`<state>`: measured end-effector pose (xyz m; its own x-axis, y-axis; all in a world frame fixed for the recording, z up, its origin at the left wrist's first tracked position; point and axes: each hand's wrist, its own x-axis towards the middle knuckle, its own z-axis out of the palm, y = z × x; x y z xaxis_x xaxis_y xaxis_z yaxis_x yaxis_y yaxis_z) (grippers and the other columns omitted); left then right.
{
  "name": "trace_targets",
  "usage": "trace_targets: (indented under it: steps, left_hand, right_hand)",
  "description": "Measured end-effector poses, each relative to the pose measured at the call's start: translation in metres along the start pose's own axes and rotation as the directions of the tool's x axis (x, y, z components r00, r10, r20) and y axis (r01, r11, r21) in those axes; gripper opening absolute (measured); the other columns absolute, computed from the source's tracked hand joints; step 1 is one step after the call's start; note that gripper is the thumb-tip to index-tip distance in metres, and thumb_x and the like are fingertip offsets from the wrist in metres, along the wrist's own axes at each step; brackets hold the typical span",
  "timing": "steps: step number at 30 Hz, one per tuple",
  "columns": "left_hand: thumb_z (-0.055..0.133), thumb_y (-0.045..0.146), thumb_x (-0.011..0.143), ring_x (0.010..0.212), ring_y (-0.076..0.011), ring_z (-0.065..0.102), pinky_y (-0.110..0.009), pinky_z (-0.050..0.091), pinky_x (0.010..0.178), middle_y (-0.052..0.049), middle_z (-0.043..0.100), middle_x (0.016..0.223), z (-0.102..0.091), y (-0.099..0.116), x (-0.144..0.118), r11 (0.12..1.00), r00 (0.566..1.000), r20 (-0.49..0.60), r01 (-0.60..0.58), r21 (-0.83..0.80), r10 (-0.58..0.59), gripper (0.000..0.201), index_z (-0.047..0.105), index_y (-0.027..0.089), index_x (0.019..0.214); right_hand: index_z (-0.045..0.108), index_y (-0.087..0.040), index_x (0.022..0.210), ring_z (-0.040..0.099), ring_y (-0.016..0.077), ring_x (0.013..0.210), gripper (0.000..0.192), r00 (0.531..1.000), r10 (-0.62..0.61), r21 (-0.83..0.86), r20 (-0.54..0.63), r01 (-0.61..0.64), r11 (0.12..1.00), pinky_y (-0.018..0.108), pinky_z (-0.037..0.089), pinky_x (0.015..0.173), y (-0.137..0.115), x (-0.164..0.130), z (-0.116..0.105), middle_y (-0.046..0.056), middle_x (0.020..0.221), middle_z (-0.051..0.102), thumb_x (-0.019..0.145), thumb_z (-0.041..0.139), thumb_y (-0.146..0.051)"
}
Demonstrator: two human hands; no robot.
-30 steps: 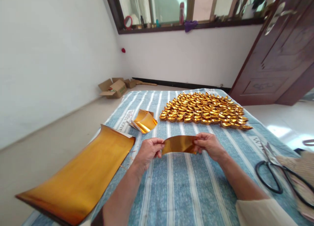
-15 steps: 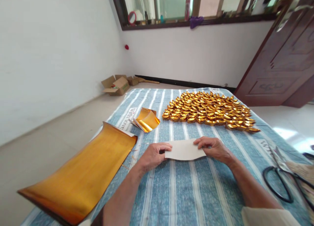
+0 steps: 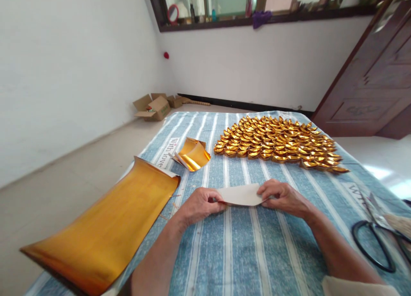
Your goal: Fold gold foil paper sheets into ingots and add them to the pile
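Note:
A white-faced sheet of paper (image 3: 241, 194) is stretched between both hands, just above the striped cloth. Its left end is pinched by my left hand (image 3: 203, 205), thumb below and fingers on top. At the other end, my right hand (image 3: 285, 197) grips the sheet the same way, with the near edge bent up slightly. Beyond the hands, many folded gold paper ingots (image 3: 276, 142) stand in close rows. Small cut gold sheets (image 3: 193, 154) lie in a loose pile to the left. A large gold foil sheet (image 3: 105, 223) lies beside my left arm.
Black-handled scissors (image 3: 374, 240) lie on the right of the blue striped cloth (image 3: 240, 253). An opened cardboard box (image 3: 156, 110) sits on the floor by the white wall. A brown door (image 3: 366, 82) stands at the far right.
Both hands have curled the near edge of the paper upward, so less of its white face shows. The right thumb has moved under the sheet. The view has shifted slightly.

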<state>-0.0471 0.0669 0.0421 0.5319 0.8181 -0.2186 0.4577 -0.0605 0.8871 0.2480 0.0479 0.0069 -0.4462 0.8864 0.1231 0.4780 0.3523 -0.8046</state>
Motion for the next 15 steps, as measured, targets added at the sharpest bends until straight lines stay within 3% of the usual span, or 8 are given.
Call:
trace_targets:
  steps: [6,8,10,11,12,13,14,15]
  left_hand:
    - [0.056,0.036,0.078,0.049,-0.0111,0.047,-0.022,0.034,0.049,0.004,0.049,0.050,0.000,0.005,-0.003,0.978,0.991,0.009,0.129,0.162,-0.133,0.027,0.060,0.015,0.061]
    - [0.057,0.034,0.078,0.054,-0.0139,0.053,-0.023,0.039,0.051,0.003,0.053,0.054,0.003,0.006,-0.004,0.945,0.992,-0.079,0.118,0.304,-0.098,0.025,0.059,0.016,0.062]
    - [0.060,0.031,0.077,0.066,-0.0183,0.060,-0.027,0.046,0.059,-0.002,0.062,0.069,0.012,0.010,-0.008,0.870,0.959,-0.277,0.088,0.485,0.058,0.017,0.062,0.016,0.070]
    - [0.062,0.028,0.077,0.076,-0.0208,0.063,-0.031,0.050,0.067,-0.005,0.066,0.081,0.020,0.013,-0.010,0.825,0.887,-0.417,0.080,0.560,0.197,0.013,0.063,0.016,0.081]
    - [0.061,0.025,0.079,0.088,-0.0231,0.063,-0.034,0.052,0.075,-0.009,0.067,0.095,0.028,0.017,-0.014,0.779,0.766,-0.515,0.031,0.627,0.384,0.017,0.063,0.015,0.093]
    - [0.059,0.022,0.082,0.099,-0.0249,0.062,-0.037,0.051,0.084,-0.013,0.065,0.107,0.038,0.021,-0.018,0.719,0.634,-0.534,-0.050,0.694,0.559,0.021,0.061,0.014,0.101]
    - [0.058,0.019,0.084,0.106,-0.0249,0.060,-0.039,0.050,0.090,-0.015,0.064,0.113,0.049,0.025,-0.023,0.648,0.564,-0.474,-0.150,0.747,0.676,0.024,0.059,0.013,0.107]
    - [0.058,0.015,0.084,0.106,-0.0233,0.060,-0.037,0.050,0.091,-0.015,0.064,0.113,0.060,0.027,-0.027,0.580,0.525,-0.394,-0.251,0.775,0.754,0.025,0.058,0.012,0.108]
  right_hand:
    - [0.074,-0.024,0.081,0.061,0.0186,0.088,0.017,1.000,0.007,-0.011,0.024,-0.007,1.000,0.033,0.047,0.080,-0.005,0.001,0.001,0.004,0.086,0.070,0.085,0.061,-0.033]
    - [0.074,-0.023,0.082,0.060,0.0179,0.083,0.018,0.999,0.040,-0.035,-0.004,-0.040,0.999,0.032,0.046,0.076,-0.006,0.002,0.003,0.003,0.081,0.069,0.085,0.060,-0.034]
    - [0.073,-0.022,0.078,0.059,0.0170,0.078,0.019,0.996,0.076,-0.057,-0.038,-0.078,0.995,0.031,0.045,0.072,-0.007,0.003,0.006,0.003,0.077,0.067,0.084,0.060,-0.034]
    - [0.072,-0.021,0.076,0.058,0.0166,0.076,0.019,0.995,0.088,-0.065,-0.055,-0.092,0.994,0.030,0.044,0.071,-0.007,0.004,0.008,0.003,0.075,0.066,0.084,0.060,-0.033]
    - [0.071,-0.021,0.074,0.057,0.0164,0.075,0.019,0.993,0.094,-0.070,-0.066,-0.099,0.993,0.030,0.044,0.069,-0.007,0.004,0.009,0.003,0.075,0.065,0.083,0.060,-0.033]
    - [0.071,-0.020,0.074,0.057,0.0163,0.075,0.019,0.993,0.095,-0.073,-0.075,-0.101,0.992,0.030,0.043,0.068,-0.008,0.004,0.010,0.003,0.074,0.065,0.083,0.061,-0.033]
    - [0.071,-0.020,0.073,0.057,0.0163,0.074,0.019,0.992,0.093,-0.076,-0.081,-0.099,0.992,0.029,0.043,0.068,-0.008,0.005,0.010,0.003,0.074,0.064,0.083,0.061,-0.033]
    - [0.070,-0.020,0.073,0.057,0.0163,0.074,0.019,0.992,0.089,-0.078,-0.086,-0.096,0.992,0.029,0.042,0.068,-0.008,0.005,0.011,0.002,0.073,0.064,0.083,0.061,-0.032]
